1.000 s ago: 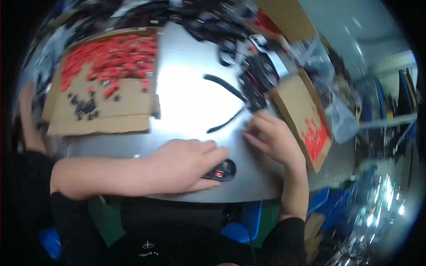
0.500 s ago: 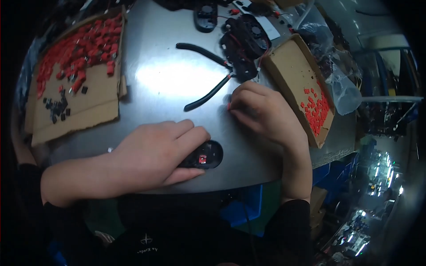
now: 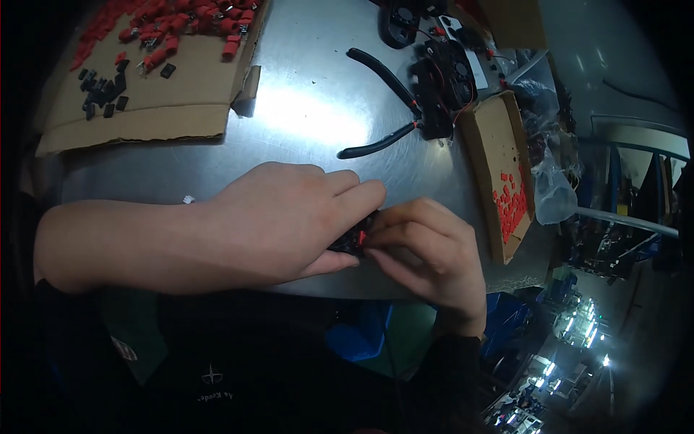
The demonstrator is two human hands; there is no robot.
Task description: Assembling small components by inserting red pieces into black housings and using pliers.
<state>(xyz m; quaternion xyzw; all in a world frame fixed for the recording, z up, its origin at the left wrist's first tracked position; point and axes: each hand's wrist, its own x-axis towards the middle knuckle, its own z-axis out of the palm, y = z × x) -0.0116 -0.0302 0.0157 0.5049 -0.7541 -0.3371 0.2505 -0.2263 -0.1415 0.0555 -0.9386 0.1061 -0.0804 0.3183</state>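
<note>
My left hand (image 3: 285, 217) is closed around a rounded black plastic housing (image 3: 345, 244), mostly hidden under the fingers. It is held low over the near edge of the metal table. My right hand (image 3: 437, 249) meets it from the right, thumb and fingers pinched on a small red plastic piece (image 3: 362, 237) at the housing's opening. Whether the piece is seated inside cannot be made out. Beyond both hands lie pliers with black handles (image 3: 383, 74), spread apart, their jaws beside a black housing with a fan (image 3: 437, 108).
At the left, a cardboard tray (image 3: 195, 108) holds red capped parts (image 3: 170, 43) and black pieces (image 3: 105, 90). On the right stands a cardboard box (image 3: 491, 130) with small red pieces (image 3: 512, 213). Behind it is a clear plastic bag (image 3: 553, 192). A white connector (image 3: 189, 200) lies near my left forearm.
My right hand has come down and left from beside the pliers to the black housing, bringing the red piece. The view has shifted, so the trays and pliers appear displaced.
</note>
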